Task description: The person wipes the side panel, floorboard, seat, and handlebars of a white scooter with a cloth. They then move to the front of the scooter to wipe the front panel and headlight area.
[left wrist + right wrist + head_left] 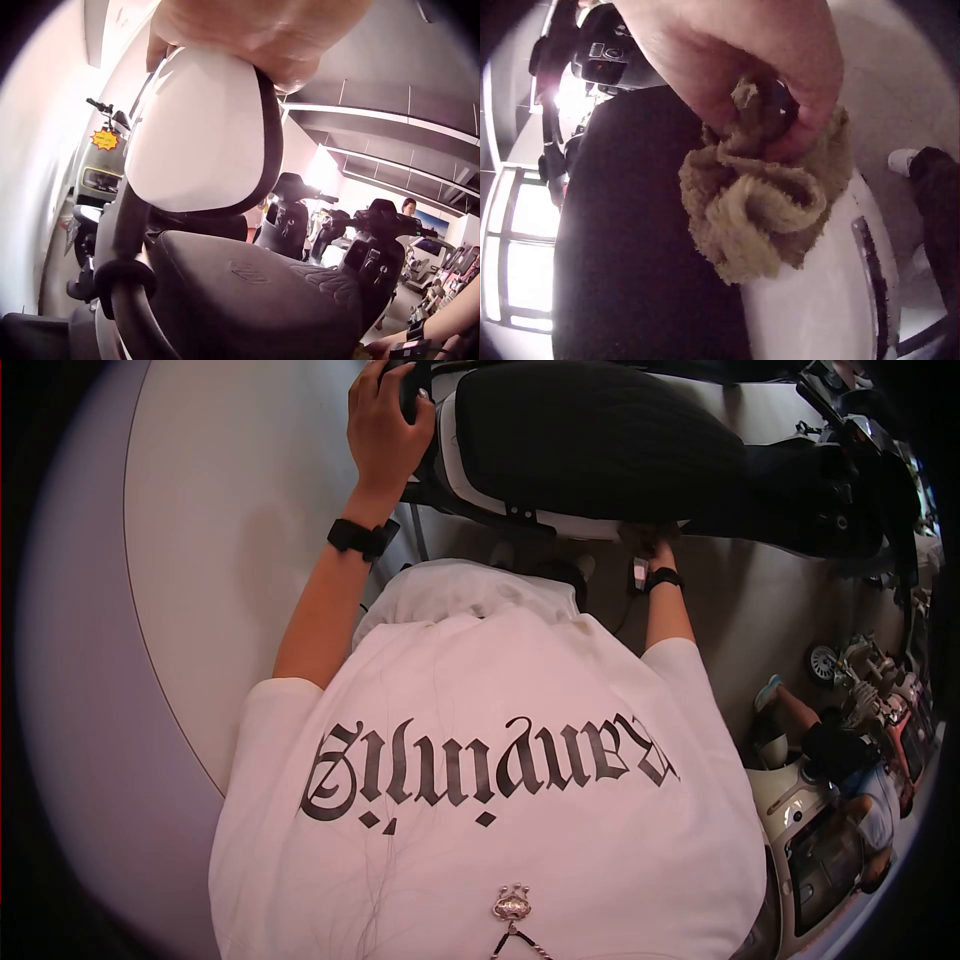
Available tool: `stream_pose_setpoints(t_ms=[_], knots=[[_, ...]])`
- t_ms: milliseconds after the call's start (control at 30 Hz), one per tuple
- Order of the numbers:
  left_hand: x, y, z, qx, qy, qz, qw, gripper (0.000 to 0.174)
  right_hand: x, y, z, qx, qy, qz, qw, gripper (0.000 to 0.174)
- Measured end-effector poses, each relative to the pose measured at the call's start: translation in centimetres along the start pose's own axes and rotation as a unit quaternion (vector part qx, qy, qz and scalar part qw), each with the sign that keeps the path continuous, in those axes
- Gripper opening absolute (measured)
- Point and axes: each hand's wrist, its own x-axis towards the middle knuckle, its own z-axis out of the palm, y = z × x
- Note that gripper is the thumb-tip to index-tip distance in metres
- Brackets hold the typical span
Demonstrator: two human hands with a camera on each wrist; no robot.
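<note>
At the rear of a scooter, my left hand (388, 425) grips the top of a padded backrest (199, 135) with a pale face and a dark edge. My right hand (780, 37) pinches a bunched, fuzzy tan cloth (761, 214) between thumb and fingers. The cloth lies against the scooter's white side panel (802, 319), along the edge of the black seat (590, 440). From the head view, the right hand is at the seat's near side, partly in shadow, and the cloth hardly shows there.
A curved dark grab rail (124, 247) runs below the backrest. Other scooters (375, 240) stand beyond the seat. At the lower right, a person (850, 760) is near a cream scooter (805, 840). A pale wall (37, 150) rises on the left.
</note>
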Motion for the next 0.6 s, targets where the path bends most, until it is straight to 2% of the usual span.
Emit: stream_pose_setpoints(t_ms=[67, 100, 133, 167, 200, 233, 267, 367, 400, 433, 467, 500, 533, 600], knots=[[0.2, 0.0, -0.1, 0.004, 0.000, 0.002, 1.000, 0.030, 0.4, 0.3, 2.1, 0.124, -0.006, 0.070, 0.990, 0.029], [0.2, 0.0, -0.1, 0.006, 0.000, 0.001, 1.000, 0.029, 0.7, 1.4, 3.7, 0.053, -0.042, 0.032, 0.997, 0.027], [0.2, 0.0, 0.0, 0.007, 0.001, 0.000, 1.000, 0.027, -0.7, 2.6, 5.5, 0.080, -0.052, 0.033, 0.995, 0.027], [0.1, 0.0, 0.0, 0.003, 0.001, -0.001, 1.000, 0.027, -3.0, 3.9, 7.5, 0.081, -0.026, 0.018, 0.996, 0.025], [0.1, 0.0, -0.1, 0.004, 0.000, -0.001, 1.000, 0.026, -2.8, 6.2, 7.8, 0.102, -0.056, 0.018, 0.993, 0.021], [0.1, 0.0, 0.0, 0.004, 0.000, 0.000, 1.000, 0.025, -5.9, 6.3, 9.6, 0.058, -0.059, 0.011, 0.997, 0.018], [0.1, 0.0, 0.0, 0.017, -0.002, 0.002, 1.000, 0.023, -9.2, 5.4, 11.2, 0.098, -0.088, 0.023, 0.991, 0.017], [0.1, -0.2, -0.1, 0.015, -0.017, -0.003, 1.000, 0.021, -9.6, 4.6, 10.6, 0.055, -0.037, 0.044, 0.997, 0.021], [0.1, 0.0, -0.2, 0.004, -0.015, -0.006, 1.000, 0.019, -9.5, 3.4, 9.5, 0.013, -0.058, 0.022, 0.998, 0.028], [0.2, 0.0, -0.3, 0.008, -0.012, -0.004, 1.000, 0.019, -7.0, 3.4, 7.7, 0.001, -0.043, -0.013, 0.999, 0.033], [0.2, -0.1, -0.3, 0.015, -0.019, -0.002, 1.000, 0.018, -5.2, 2.8, 6.5, 0.014, 0.017, -0.064, 0.998, 0.035], [0.2, 0.0, -0.2, 0.022, -0.026, -0.002, 0.999, 0.018, -3.3, 2.0, 4.7, 0.043, -0.001, -0.106, 0.993, 0.035], [0.1, 0.0, -0.2, 0.027, -0.026, -0.003, 0.999, 0.018, 0.6, 2.2, 2.0, -0.002, 0.031, -0.143, 0.989, 0.037], [0.3, 0.3, -0.4, 0.023, -0.042, -0.009, 0.999, 0.018, 0.6, -1.5, 0.9, -0.010, -0.013, -0.137, 0.990, 0.040]])
